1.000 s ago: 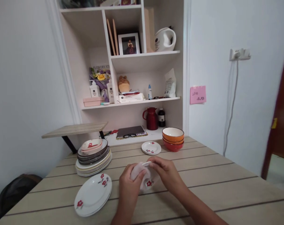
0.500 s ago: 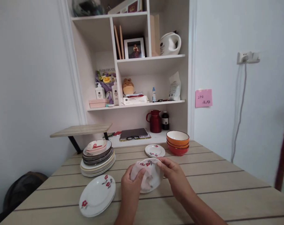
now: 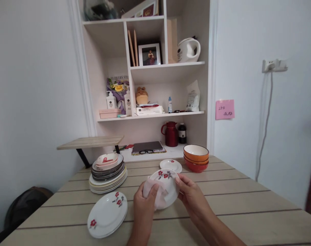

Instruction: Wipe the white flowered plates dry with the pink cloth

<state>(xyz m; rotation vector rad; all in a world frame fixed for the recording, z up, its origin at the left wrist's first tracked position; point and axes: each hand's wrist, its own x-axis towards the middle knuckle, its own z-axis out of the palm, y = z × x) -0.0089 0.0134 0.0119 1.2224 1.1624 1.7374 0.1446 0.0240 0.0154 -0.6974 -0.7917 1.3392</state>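
Note:
Between my hands, a small white plate (image 3: 172,191) with red flowers is held tilted above the table. My left hand (image 3: 144,203) is closed on a pale pink cloth (image 3: 159,196), which it presses against the plate's left side. The fingers of my right hand (image 3: 190,193) pinch the plate's right rim, thumb on the front. Just behind lies another small flowered plate (image 3: 171,165), partly hidden by the held one. To the left of my left hand, larger flowered plates (image 3: 107,215) lie stacked on the table.
Plates and dishes are piled in a tall stack (image 3: 108,176) at the back left, beside a raised wooden stand (image 3: 90,142). Orange and red bowls (image 3: 195,159) are nested at the back right. Behind the wooden table (image 3: 234,201), a shelf unit holds a red jug (image 3: 171,134) and a laptop (image 3: 148,147).
The held plate has turned and tilted so more of its flowered face shows. My right hand has shifted slightly along its rim. The camera view has moved a little.

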